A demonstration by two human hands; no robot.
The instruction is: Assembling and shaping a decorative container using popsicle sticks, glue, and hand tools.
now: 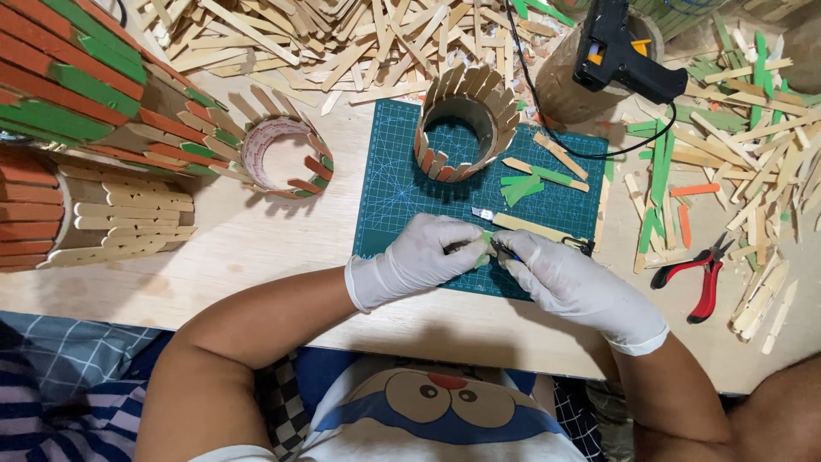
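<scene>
Both my hands wear white gloves and meet over the green cutting mat. My left hand pinches a small green stick piece against the mat. My right hand grips a thin dark tool whose tip touches that piece; the tool is mostly hidden by my fingers. A utility knife with a pale handle lies on the mat just beyond my fingers. Behind it stands a cardboard ring clad with upright wooden sticks. Loose green and plain sticks lie to its right.
Red-handled pliers lie on the right of the table. A black glue gun rests on a cylinder at the back, its cord crossing the mat. Stick-covered cylinders crowd the left. Piles of loose sticks cover the back and right.
</scene>
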